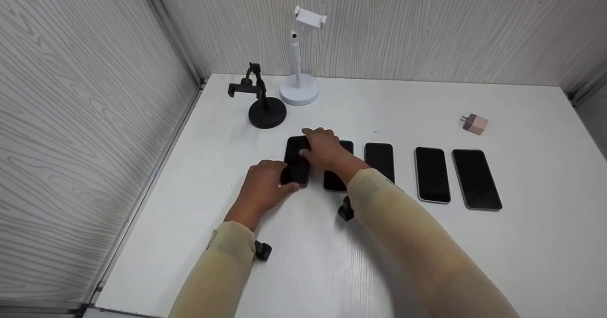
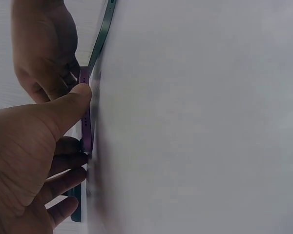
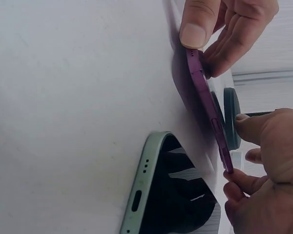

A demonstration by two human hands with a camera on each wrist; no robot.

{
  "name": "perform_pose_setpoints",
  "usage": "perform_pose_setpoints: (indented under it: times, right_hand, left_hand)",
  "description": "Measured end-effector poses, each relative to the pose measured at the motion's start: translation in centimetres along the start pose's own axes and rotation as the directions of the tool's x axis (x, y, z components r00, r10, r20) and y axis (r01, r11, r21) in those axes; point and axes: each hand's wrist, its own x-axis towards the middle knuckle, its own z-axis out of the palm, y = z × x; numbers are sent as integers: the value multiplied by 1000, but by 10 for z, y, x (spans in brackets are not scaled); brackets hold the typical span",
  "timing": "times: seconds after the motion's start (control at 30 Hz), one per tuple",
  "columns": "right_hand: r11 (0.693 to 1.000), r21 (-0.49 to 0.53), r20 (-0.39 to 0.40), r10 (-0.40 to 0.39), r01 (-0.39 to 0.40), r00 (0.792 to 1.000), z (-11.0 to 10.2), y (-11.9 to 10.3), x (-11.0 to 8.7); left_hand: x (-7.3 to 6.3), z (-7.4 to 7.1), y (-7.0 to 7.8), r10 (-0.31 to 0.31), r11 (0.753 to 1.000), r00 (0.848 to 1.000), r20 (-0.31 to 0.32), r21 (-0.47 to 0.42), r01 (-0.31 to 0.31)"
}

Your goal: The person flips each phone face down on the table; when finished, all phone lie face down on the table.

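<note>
A smartphone with a black screen (image 1: 298, 175) and purple edge (image 3: 203, 92) lies between both hands, its far end slightly raised from the white tabletop in the right wrist view. My left hand (image 1: 263, 184) holds its near end, thumb on the bottom edge (image 2: 86, 129) and fingers along the side. At the far end, my right hand (image 1: 326, 150) grips the phone's top corner with curled fingers, its thumb over the right side. Just right of it, partly beneath my right hand, lies a pale green-edged smartphone (image 3: 151, 175).
To the right, three more dark-screened phones lie in a row: one (image 1: 379, 159), a silver-edged one (image 1: 432, 175) and a larger one (image 1: 476, 179). A pink charger plug (image 1: 475, 124) sits behind them. Black (image 1: 267, 113) and white (image 1: 299, 90) phone stands occupy the back left, near the walls.
</note>
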Motion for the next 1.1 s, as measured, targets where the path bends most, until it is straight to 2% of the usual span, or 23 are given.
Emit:
perform_pose_setpoints:
  times: [0.13,0.27,0.43,0.67,0.9,1.1]
  right_hand:
    - [996,88,2,-30,29,1000,0,-2,0]
    - [992,120,1,-48,48,999,2,-5,-4]
    - [990,137,-21,-20,23,1000,5,-10,-12]
    - [966,259,-59,-3,18,998,11,-10,-26]
    - [936,351,-64,13,10,998,17,-12,-41]
    - [927,371,-95,-20,54,995,22,-17,-49]
  left_hand:
    - [0,-1,-2,14,1000,1000,-1,13,-14]
    - [-1,-1,-2,23,999,1000,7,25,-23]
    - [1,-1,-2,27,999,1000,9,23,-27]
    - [2,-3,-3,44,998,999,16,38,-44]
    - [3,-8,-5,24,1000,998,55,-7,-24]
    - [6,-13,-7,41,999,995,88,-38,-38]
